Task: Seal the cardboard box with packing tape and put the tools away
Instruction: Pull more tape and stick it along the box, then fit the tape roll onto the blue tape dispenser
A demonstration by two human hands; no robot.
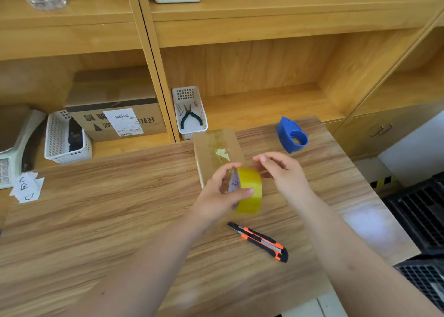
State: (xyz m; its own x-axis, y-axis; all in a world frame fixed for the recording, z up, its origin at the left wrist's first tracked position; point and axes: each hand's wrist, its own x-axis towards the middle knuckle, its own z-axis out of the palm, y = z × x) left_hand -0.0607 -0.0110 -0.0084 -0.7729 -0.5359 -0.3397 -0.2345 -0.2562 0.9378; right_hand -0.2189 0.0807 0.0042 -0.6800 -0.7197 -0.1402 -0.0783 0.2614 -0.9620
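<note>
Both forearms reach in over the wooden surface (96, 220). Going left to right: the left hand (219, 194) grips the yellow tape roll (249, 190), held on edge just above the cardboard box (216, 148); the right hand (281, 170), fingers loose and holding nothing, hovers just right of the roll, nearer its free end, I'd guess. An orange utility knife (259, 241) lies below.

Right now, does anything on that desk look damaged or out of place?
Yes. The cardboard box has a torn, whitish patch on its top, beside an old shiny tape strip, as if a label was ripped off. The blue tape dispenser sits empty while the left hand holds the yellow tape roll loose.
</note>
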